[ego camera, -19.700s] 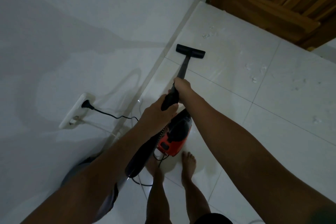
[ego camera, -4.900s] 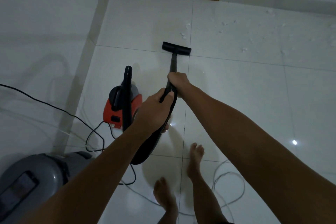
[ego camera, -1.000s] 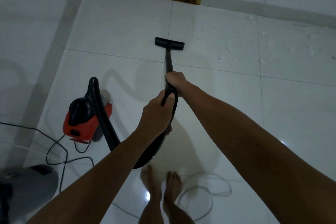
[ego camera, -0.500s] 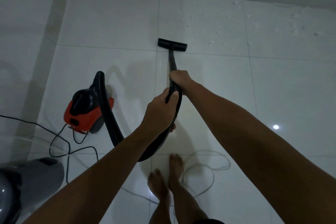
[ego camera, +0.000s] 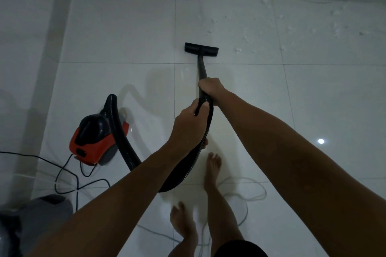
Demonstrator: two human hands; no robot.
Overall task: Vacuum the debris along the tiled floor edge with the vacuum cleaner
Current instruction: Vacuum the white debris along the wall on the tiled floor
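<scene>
Both hands grip the vacuum wand on the tiled floor [ego camera: 125, 33].
The red canister [ego camera: 94, 144] sits at left, much as half a second ago; the nozzle [ego camera: 201, 49] lies flat, debris [ego camera: 238, 49] just to its right. Left hand [ego camera: 189, 126] clasps the hose end, right hand [ego camera: 210, 87] the wand [ego camera: 201, 69], fingers clenched; one foot has stepped forward.

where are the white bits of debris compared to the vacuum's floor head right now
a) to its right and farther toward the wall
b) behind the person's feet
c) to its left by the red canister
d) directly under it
a: the white debris lies scattered on the tiles to the right of and beyond the floor head, toward the far wall, while the tiles to its left look bare.
</scene>
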